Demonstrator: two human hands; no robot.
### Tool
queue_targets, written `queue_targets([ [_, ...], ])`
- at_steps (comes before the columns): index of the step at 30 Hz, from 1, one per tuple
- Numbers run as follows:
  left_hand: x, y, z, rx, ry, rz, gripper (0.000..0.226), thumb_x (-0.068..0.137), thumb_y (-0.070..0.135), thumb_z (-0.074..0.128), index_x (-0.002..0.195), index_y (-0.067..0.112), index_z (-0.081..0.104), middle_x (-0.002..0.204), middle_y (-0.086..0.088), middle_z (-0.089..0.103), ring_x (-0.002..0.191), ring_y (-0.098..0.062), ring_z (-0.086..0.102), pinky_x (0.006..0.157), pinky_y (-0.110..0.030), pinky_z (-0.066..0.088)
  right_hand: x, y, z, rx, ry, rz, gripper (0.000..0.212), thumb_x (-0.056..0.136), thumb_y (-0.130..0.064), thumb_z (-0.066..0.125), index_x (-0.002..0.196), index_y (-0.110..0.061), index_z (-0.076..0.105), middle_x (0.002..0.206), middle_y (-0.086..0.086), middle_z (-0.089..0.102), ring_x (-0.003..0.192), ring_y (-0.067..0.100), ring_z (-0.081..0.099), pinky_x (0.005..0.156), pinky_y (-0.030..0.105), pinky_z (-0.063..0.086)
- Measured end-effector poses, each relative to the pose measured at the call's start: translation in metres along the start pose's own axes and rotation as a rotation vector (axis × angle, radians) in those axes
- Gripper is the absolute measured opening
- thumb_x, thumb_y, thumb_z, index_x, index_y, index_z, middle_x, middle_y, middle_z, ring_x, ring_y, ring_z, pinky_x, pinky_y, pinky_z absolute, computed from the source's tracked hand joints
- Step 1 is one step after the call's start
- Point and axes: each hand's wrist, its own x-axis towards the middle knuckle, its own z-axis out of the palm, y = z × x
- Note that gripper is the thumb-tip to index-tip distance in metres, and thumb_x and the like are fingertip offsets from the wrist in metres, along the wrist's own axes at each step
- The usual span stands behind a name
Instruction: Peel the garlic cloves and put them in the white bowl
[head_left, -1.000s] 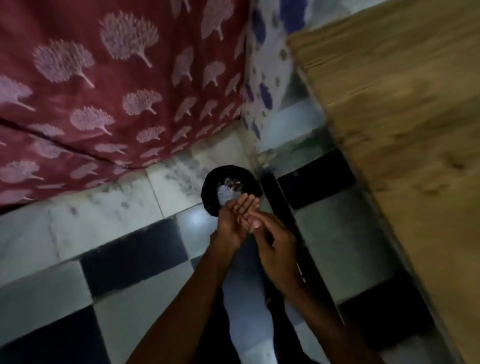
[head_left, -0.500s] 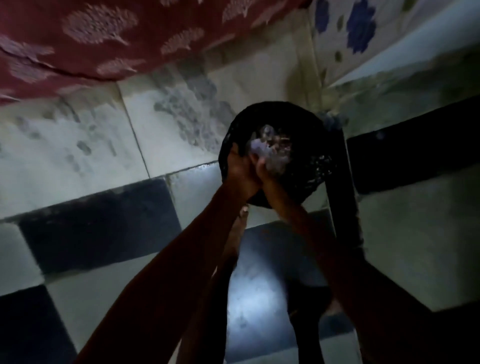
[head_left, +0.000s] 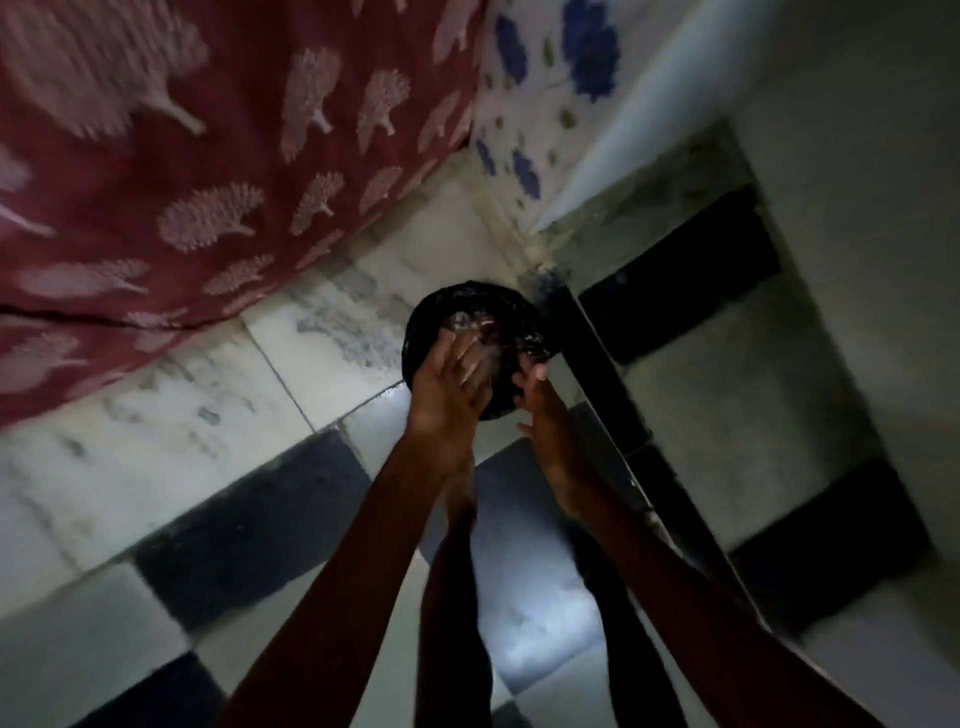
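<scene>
Cleanup step imo; our left hand (head_left: 448, 387) and right hand (head_left: 541, 404) are over the far black bin (head_left: 428, 325), fingers straight-ish, loose, holding nothing afaict; cloves + white bowl out of frame; next we'd head back to them.

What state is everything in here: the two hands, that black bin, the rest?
Bin: upright, uncovered, lined in black.
Scraps: pale, lying inside the bin; too blurred to identify.
Left hand: open, fingers straight, over the bin.
Right hand: open, holding nothing visible, at the bin's near edge.
Cloth: red, patterned, hanging draped.
</scene>
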Motion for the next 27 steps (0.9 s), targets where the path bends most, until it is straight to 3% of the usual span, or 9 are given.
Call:
queue_targets([
  [3,-0.121,0.009,0.046,0.24,-0.007,0.044,0.037,0.102,0.029,0.04,0.13,0.012,0.056,0.123,-0.004,0.064,0.106,-0.015,0.062,0.1,-0.032,0.042,-0.124,-0.051,-0.033,0.048,0.05,-0.165,0.029,0.104,-0.029,0.046,0.127,-0.017,0.059,0.118,-0.003,0.066,0.103,0.005,0.06,0.093,0.029,0.048],
  [5,-0.185,0.004,0.077,0.396,-0.029,0.074,0.029,0.102,0.023,0.039,0.121,0.014,0.059,0.109,-0.002,0.067,0.091,-0.012,0.065,0.089,-0.029,0.044,-0.197,-0.076,-0.062,0.118,0.084,-0.218,0.018,0.102,-0.018,0.05,0.112,-0.021,0.065,0.099,-0.005,0.072,0.092,0.006,0.067,0.081,0.025,0.052],
  [7,-0.247,-0.009,0.12,0.533,-0.09,0.106,0.025,0.102,0.019,0.04,0.113,0.016,0.062,0.101,-0.002,0.068,0.082,-0.011,0.065,0.081,-0.028,0.044,-0.264,-0.096,-0.097,0.156,0.144,-0.277,0.02,0.101,-0.012,0.052,0.108,-0.023,0.068,0.095,0.002,0.074,0.09,0.015,0.069,0.078,0.027,0.054],
  [10,-0.31,-0.041,0.178,0.726,-0.197,0.126,0.023,0.102,0.013,0.039,0.104,0.017,0.062,0.088,-0.001,0.068,0.067,-0.007,0.064,0.069,-0.024,0.044,-0.336,-0.104,-0.153,0.199,0.242,-0.386,0.019,0.099,-0.007,0.054,0.11,-0.011,0.068,0.095,0.013,0.073,0.086,0.017,0.068,0.076,0.029,0.052],
  [15,-0.368,-0.126,0.269,1.057,-0.42,0.182,0.022,0.101,0.009,0.042,0.099,0.016,0.063,0.078,0.002,0.068,0.054,-0.001,0.061,0.05,-0.014,0.041,-0.405,-0.082,-0.26,0.291,0.481,-0.463,0.017,0.099,-0.007,0.055,0.108,-0.009,0.069,0.084,0.0,0.074,0.075,0.01,0.064,0.068,0.024,0.051],
  [17,-0.374,-0.172,0.3,1.159,-0.499,0.206,0.023,0.1,0.007,0.044,0.093,0.017,0.063,0.074,0.004,0.068,0.052,-0.001,0.059,0.049,-0.016,0.038,-0.424,-0.063,-0.303,0.354,0.577,-0.472,0.016,0.098,-0.005,0.055,0.105,-0.009,0.07,0.081,0.0,0.073,0.07,0.008,0.063,0.064,0.02,0.049],
  [22,-0.367,-0.272,0.354,1.352,-0.627,0.37,0.012,0.095,0.009,0.057,0.092,0.015,0.067,0.073,0.004,0.068,0.057,-0.008,0.06,0.049,-0.02,0.04,-0.445,-0.008,-0.385,0.444,0.723,-0.47,0.019,0.096,-0.003,0.055,0.101,-0.013,0.071,0.078,0.003,0.072,0.067,0.011,0.062,0.061,0.025,0.048],
  [27,-0.34,-0.344,0.396,1.554,-0.682,0.618,0.009,0.088,0.012,0.065,0.093,0.014,0.072,0.085,0.002,0.071,0.075,-0.006,0.063,0.069,-0.024,0.051,-0.456,0.035,-0.446,0.447,0.825,-0.455,0.022,0.092,0.002,0.055,0.103,-0.008,0.071,0.08,0.006,0.073,0.068,0.01,0.064,0.061,0.02,0.048],
])
